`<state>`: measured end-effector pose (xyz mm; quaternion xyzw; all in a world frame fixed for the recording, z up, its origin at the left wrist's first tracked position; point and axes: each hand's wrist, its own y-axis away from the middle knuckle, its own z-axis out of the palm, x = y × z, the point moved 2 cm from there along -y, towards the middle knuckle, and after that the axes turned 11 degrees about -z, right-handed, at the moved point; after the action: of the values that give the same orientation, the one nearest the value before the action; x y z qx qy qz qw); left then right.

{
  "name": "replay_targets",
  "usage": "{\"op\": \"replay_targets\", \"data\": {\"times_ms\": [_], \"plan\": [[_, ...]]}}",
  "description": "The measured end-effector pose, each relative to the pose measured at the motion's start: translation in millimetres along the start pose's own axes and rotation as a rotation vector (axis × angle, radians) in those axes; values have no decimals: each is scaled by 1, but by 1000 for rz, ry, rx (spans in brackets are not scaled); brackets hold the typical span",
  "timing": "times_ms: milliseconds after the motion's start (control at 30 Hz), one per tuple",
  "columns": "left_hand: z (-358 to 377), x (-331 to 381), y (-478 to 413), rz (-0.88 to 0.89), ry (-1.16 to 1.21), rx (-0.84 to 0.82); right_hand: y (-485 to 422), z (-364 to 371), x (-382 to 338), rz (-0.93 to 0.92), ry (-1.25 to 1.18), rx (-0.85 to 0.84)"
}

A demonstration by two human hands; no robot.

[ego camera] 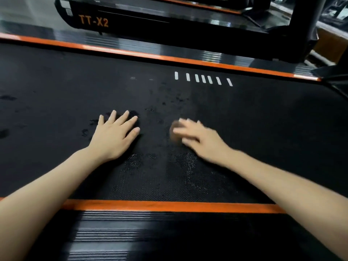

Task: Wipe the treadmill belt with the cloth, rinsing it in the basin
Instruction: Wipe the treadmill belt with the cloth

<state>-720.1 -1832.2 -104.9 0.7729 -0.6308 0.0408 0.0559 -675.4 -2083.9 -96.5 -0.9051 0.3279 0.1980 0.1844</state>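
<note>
The black treadmill belt (263, 129) fills the middle of the view, with dark wet patches near its centre. My left hand (114, 134) lies flat on the belt, fingers spread and straight. To its right, my right hand (199, 140) is blurred by motion and presses a small brownish cloth (175, 133) onto the belt; only the cloth's left edge shows beyond the fingers. No basin is in view.
Orange trim (169, 206) and a ribbed black side rail (150, 232) run along the near edge, with another orange strip (169, 58) at the far edge. White dashes (203, 79) mark the belt. A second treadmill labelled TT-X2 (94, 21) stands behind.
</note>
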Motion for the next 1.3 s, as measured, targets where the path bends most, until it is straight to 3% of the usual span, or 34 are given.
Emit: {"op": "replay_targets", "data": {"times_ms": [100, 167, 367, 433, 600, 667, 733, 867, 967, 1033, 1133, 1200, 1233, 1300], "plan": [[2, 12, -10, 21, -26, 4, 48, 7, -28, -287, -57, -146], [2, 20, -21, 52, -55, 14, 32, -4, -6, -331, 7, -178], [-2, 42, -80, 96, -96, 46, -58, -55, 113, 373, 204, 265], [-5, 45, -102, 105, -94, 46, -56, -45, 100, 391, 192, 272], [-3, 38, -144, 80, -123, 19, 13, -3, 15, -53, 33, 35], [2, 34, -150, 72, -128, -4, 13, -9, 17, -112, 6, -6], [9, 32, -148, 69, -116, 23, -11, -19, 40, -30, 50, 19], [14, 32, -147, 86, -79, 47, -86, -31, 96, 286, 128, 236], [12, 32, -148, 83, -62, 53, -118, -23, 91, 395, 167, 293], [12, 33, -147, 91, -57, 55, -98, -9, 63, 285, 173, 238], [12, 32, -146, 100, -57, 96, -43, 16, 7, -61, 100, 59], [11, 31, -145, 96, -53, 90, -33, 9, 9, -235, 113, -66], [12, 31, -145, 97, -55, 77, -41, 1, 21, -267, 147, -101], [13, 31, -146, 97, -52, 57, -75, -13, 55, -116, 155, -40]]}}
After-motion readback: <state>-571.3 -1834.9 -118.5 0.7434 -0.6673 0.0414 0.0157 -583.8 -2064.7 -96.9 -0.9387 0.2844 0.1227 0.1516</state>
